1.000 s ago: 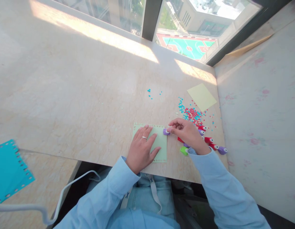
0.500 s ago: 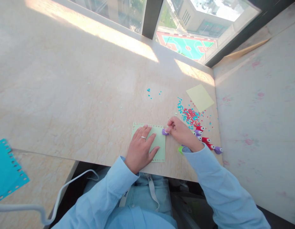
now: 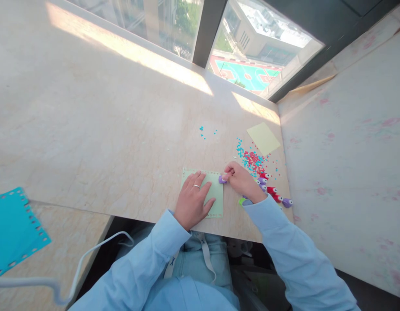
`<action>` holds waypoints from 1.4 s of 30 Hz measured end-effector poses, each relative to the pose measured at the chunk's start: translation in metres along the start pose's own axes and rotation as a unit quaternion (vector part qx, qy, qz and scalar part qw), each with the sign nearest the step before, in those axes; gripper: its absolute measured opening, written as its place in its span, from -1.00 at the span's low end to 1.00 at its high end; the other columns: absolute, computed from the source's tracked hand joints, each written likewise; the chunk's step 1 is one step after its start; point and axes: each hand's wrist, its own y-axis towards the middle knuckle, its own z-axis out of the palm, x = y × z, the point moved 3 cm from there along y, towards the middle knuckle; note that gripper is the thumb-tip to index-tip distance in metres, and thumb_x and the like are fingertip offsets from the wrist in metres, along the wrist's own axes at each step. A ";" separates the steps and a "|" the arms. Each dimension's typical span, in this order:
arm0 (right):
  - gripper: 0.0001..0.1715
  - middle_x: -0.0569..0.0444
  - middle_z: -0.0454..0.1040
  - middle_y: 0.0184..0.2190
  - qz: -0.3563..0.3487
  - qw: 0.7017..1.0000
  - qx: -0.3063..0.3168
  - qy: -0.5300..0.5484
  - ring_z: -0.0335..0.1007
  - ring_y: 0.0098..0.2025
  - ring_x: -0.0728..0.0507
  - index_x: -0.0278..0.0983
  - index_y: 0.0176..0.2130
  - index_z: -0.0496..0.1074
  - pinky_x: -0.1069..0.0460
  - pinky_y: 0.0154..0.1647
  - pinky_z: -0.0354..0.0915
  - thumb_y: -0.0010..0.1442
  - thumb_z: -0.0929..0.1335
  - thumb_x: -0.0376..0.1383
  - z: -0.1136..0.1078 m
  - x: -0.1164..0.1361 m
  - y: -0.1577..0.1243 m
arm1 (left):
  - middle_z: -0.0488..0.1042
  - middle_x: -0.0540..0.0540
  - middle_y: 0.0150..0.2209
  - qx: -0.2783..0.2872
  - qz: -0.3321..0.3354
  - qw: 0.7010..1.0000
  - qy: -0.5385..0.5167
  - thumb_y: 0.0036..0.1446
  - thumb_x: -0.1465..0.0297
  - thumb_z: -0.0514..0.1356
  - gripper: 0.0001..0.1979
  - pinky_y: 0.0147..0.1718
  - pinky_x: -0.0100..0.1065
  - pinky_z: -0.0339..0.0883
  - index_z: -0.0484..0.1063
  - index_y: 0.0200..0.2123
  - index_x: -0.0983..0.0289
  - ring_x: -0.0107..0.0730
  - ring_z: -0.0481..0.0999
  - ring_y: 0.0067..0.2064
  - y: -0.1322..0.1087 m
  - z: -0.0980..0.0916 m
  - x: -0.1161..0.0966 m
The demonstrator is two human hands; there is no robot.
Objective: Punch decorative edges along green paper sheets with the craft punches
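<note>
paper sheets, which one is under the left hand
The pale green sheet, under the left hand; the blue sheet lies far left, the pale yellow sheet farther back, both untouched.

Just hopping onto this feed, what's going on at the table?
A person's left hand lies spread on a pale green sheet that has small holes along its top and bottom edges. The right hand holds a small purple punch at the sheet's right edge, near the top corner. Beyond that hand lie red and blue paper bits and a pale yellow sheet; more small punches sit beside it.
</note>
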 end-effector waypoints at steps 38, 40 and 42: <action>-0.77 -0.12 0.45 -0.22 -0.130 0.946 -0.090 -0.284 0.36 -0.09 -0.24 -0.32 -0.15 0.54 -0.09 -0.03 0.27 0.19 0.34 -0.37 -0.029 -0.009 -0.045 | 0.35 0.37 0.16 -0.012 0.016 1.000 0.009 0.13 0.26 0.25 -0.64 0.21 0.15 0.18 0.44 -0.04 0.31 0.10 0.26 0.25 -0.002 0.005 0.005; -0.79 -0.12 0.44 -0.23 -0.139 0.942 -0.093 -0.292 0.35 -0.09 -0.26 -0.30 -0.18 0.55 -0.11 -0.03 0.26 0.16 0.36 -0.36 -0.032 -0.010 -0.045 | 0.35 0.38 0.16 -0.013 0.019 1.000 0.011 0.13 0.26 0.25 -0.64 0.20 0.15 0.18 0.44 -0.04 0.32 0.11 0.26 0.25 -0.002 0.005 0.005; -0.79 -0.12 0.44 -0.23 -0.148 0.943 -0.100 -0.281 0.35 -0.08 -0.27 -0.30 -0.18 0.55 -0.13 -0.02 0.26 0.15 0.37 -0.33 -0.034 -0.009 -0.046 | 0.35 0.37 0.16 -0.015 0.021 1.000 0.010 0.13 0.26 0.25 -0.64 0.20 0.16 0.19 0.44 -0.04 0.31 0.11 0.26 0.25 -0.002 0.005 0.006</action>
